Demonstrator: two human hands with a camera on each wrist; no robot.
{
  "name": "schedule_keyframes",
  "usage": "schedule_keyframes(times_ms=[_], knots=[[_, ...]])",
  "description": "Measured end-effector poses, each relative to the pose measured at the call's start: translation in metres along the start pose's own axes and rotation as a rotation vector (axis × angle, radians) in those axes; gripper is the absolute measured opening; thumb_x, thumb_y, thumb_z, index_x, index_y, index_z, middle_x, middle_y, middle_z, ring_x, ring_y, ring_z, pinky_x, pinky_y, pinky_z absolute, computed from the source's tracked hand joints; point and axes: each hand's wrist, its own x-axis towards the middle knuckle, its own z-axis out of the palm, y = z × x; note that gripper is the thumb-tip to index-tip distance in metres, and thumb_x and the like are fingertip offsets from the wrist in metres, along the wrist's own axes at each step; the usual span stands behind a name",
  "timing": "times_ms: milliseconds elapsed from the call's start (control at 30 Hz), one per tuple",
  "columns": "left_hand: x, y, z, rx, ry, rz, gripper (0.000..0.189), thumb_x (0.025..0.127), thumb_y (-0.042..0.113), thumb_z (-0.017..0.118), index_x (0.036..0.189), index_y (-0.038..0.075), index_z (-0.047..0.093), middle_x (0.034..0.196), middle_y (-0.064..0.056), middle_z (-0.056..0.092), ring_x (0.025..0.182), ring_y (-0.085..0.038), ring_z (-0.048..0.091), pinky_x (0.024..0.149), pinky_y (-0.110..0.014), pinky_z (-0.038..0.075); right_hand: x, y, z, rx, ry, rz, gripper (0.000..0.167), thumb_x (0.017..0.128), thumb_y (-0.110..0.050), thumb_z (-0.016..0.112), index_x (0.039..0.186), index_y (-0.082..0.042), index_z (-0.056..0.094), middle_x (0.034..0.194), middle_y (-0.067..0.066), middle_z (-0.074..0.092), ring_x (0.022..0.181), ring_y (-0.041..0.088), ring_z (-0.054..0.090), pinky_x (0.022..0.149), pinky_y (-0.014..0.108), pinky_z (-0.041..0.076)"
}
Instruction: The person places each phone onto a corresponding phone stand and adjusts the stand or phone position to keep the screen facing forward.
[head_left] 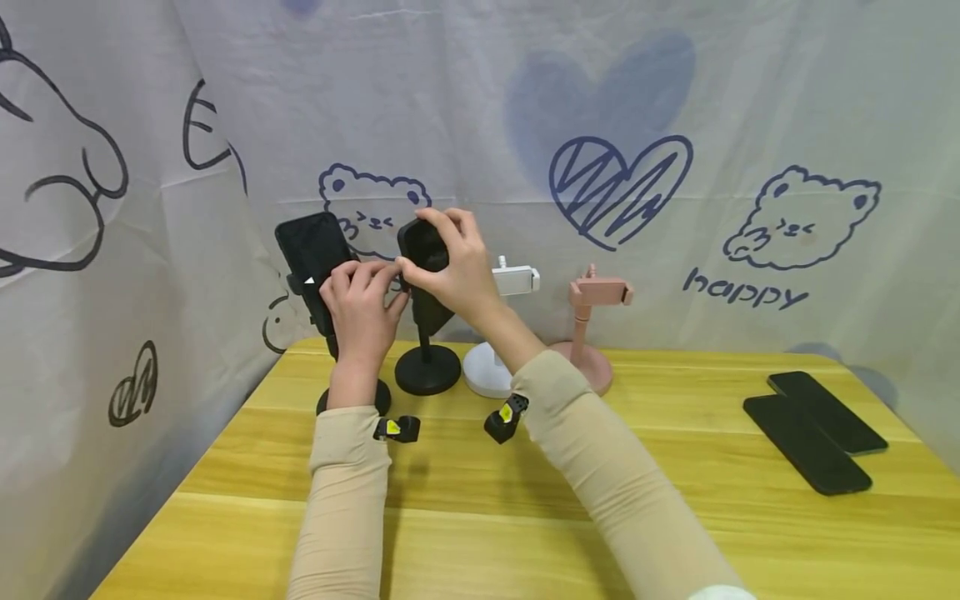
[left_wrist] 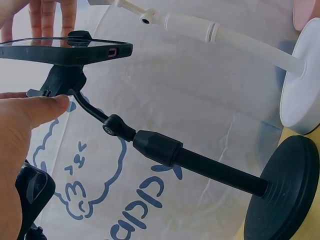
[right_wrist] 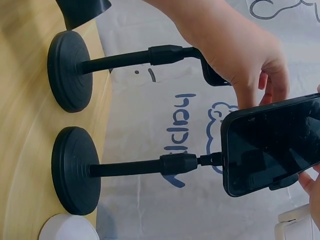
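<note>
The phone being handled (right_wrist: 272,142) is left of centre in the head view, tilted at the top of a black stand (left_wrist: 220,172), its lower end leaning toward the right of the frame. The right hand (head_left: 459,268) has it in a partly closed grip, thumb at one side and bent fingers at the other, spanning its width. The left hand (head_left: 363,308), also partly closed, reaches in from the left with its thumb pressed against the clamp (left_wrist: 65,80) behind the phone; its fingers are bent close by, though the hands cover so much here that I cannot say for certain how firm that hold is. In the left wrist view, the phone's edge runs across the upper left and the stand's round foot sits at the lower right. Left of this in the head view, a second phone (head_left: 307,250) leans in another black stand (right_wrist: 117,62). Just right of the hands' stand is a white stand (head_left: 486,372), half hidden by the right forearm, then a pink stand (head_left: 596,368). Two dark phones (head_left: 806,446) lie close together at a slant on the wooden table (head_left: 465,550), at the right of the frame. Beige sleeves (head_left: 348,508) cover both forearms, and a pale cloth (head_left: 480,100) printed with hearts and bear faces hangs behind.
</note>
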Motion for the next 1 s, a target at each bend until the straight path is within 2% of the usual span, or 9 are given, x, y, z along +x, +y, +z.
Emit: schedule_keyframes(times_ms=[133,500,800,1000], knots=[[-0.001,-0.002,0.002,-0.006,0.018,0.017,0.029,0.087,0.024,0.074,0.112,0.010,0.072,0.111,-0.010,0.067,0.109,-0.031,0.045,0.097,-0.056,0.029,0.002,0.000,0.000,0.008,0.003,0.035,0.059,0.081,-0.032,0.075,0.133,-0.013,0.055,0.126,0.016,0.048,0.104,0.027,0.053,0.084,0.040,0.051],[-0.004,-0.005,0.008,-0.009,0.050,0.051,0.030,0.088,0.025,0.072,0.115,0.011,0.071,0.111,-0.009,0.067,0.111,-0.031,0.044,0.096,-0.056,0.027,0.005,-0.003,-0.001,-0.036,-0.073,0.167,0.060,0.084,-0.038,0.073,0.136,-0.018,0.053,0.131,0.014,0.047,0.109,0.027,0.053,0.087,0.040,0.052],[-0.005,-0.004,0.011,-0.002,0.097,0.064,0.028,0.087,0.023,0.074,0.112,0.009,0.072,0.107,-0.009,0.068,0.109,-0.030,0.045,0.094,-0.056,0.027,0.008,-0.007,-0.001,-0.102,-0.113,0.190,0.061,0.084,-0.041,0.072,0.137,-0.019,0.052,0.130,0.014,0.045,0.114,0.028,0.050,0.092,0.042,0.050],[-0.004,-0.002,0.011,0.015,0.055,0.032,0.029,0.088,0.023,0.072,0.113,0.009,0.071,0.114,-0.009,0.066,0.112,-0.031,0.043,0.096,-0.058,0.026,0.007,-0.008,-0.002,-0.095,-0.112,0.200,0.061,0.083,-0.039,0.073,0.136,-0.018,0.053,0.130,0.015,0.046,0.114,0.029,0.050,0.093,0.042,0.049]])
